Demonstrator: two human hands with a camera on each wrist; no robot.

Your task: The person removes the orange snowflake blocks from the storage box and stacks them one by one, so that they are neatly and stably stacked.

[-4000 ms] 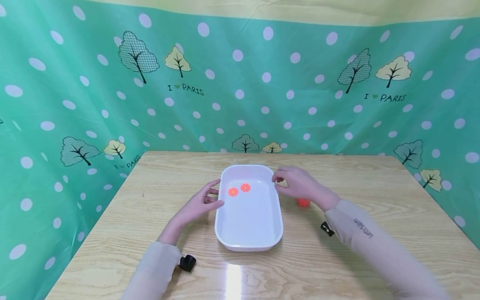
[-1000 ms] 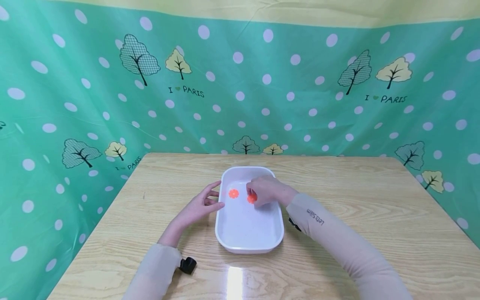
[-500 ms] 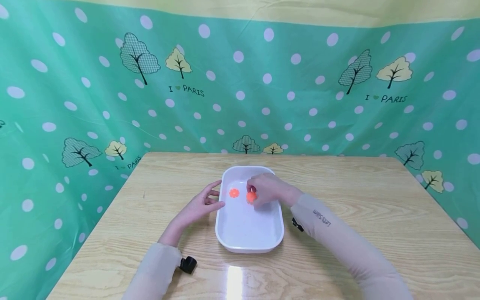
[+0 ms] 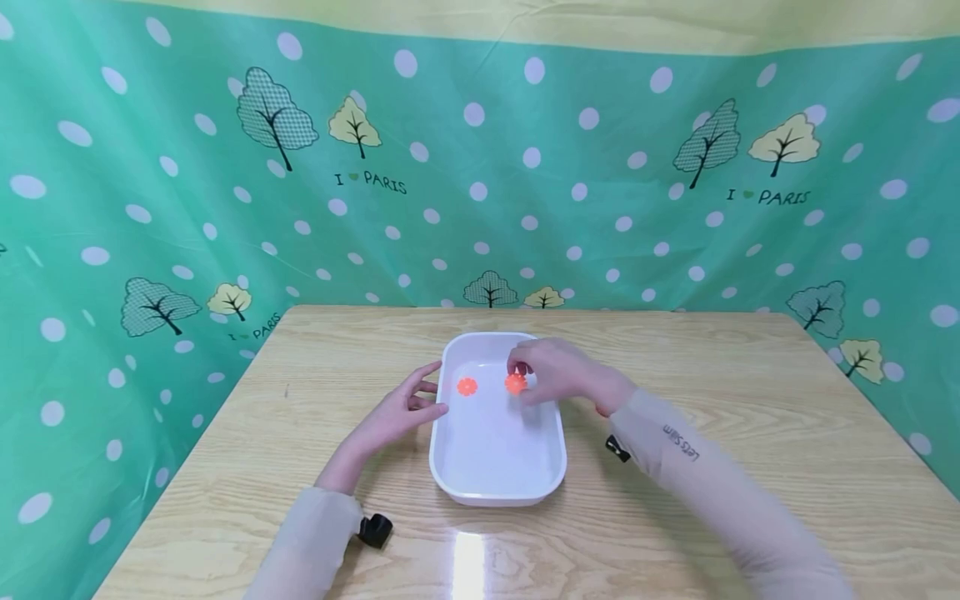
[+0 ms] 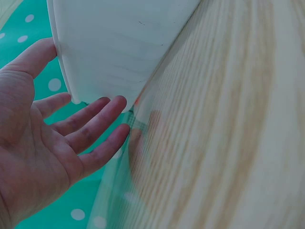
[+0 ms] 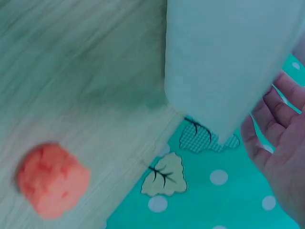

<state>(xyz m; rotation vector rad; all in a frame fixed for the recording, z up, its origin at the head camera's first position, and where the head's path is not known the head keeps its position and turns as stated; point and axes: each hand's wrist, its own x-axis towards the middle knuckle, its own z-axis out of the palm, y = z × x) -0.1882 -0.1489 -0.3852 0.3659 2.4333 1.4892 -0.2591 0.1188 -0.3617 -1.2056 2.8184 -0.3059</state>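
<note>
A white rectangular tray (image 4: 497,467) stands on the wooden table. My left hand (image 4: 396,414) rests at its left side, fingers spread and relaxed; in the left wrist view the thumb of that hand (image 5: 43,138) touches the rim of the tray (image 5: 119,47). My right hand (image 4: 562,371) reaches over the right rim and pinches an orange flower-shaped piece (image 4: 515,383) inside the tray. A second orange flower-shaped piece (image 4: 467,386) lies on the tray floor to the left. In the right wrist view the tray wall (image 6: 224,62) hides the held piece and part of my right hand (image 6: 286,138).
On the table right of the tray lies a knobbly orange-red lump (image 6: 53,180), mostly hidden by the right arm in the head view. A green dotted curtain (image 4: 480,208) hangs behind the table (image 4: 712,358). Both wrists carry small black devices.
My right hand has come from the right rim into the tray and gripped one orange piece. Over the last half second hand and piece have shifted right and away. The left hand has stayed put.
</note>
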